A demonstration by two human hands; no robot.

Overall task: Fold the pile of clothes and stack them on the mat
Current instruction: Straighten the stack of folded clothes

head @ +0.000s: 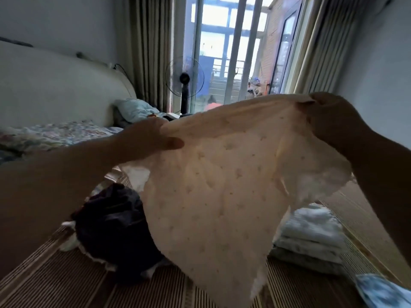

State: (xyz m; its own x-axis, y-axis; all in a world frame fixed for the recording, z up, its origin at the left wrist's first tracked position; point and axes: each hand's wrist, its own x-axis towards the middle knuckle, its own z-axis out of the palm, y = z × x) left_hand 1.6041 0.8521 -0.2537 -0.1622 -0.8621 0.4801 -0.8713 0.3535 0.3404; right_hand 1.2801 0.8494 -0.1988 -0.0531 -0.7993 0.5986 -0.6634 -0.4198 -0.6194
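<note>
I hold a cream garment (pixel 218 185) with small printed marks spread in the air above the striped mat (pixel 77 285). My left hand (pixel 146 141) pinches its upper left edge. My right hand (pixel 333 121) grips its upper right corner. The cloth hangs down to a point near the mat. Behind it on the left lies a dark unfolded pile of clothes (pixel 111 225) with white pieces at its edges. To the right sits a stack of folded pale clothes (pixel 311 238), partly hidden by the garment.
A blue patterned cloth (pixel 382 294) lies at the lower right. A floral quilt (pixel 55 134) and a light blue pillow (pixel 135 110) lie by the padded headboard. A standing fan (pixel 184 78) stands before the glass balcony door (pixel 224 52), with curtains on both sides.
</note>
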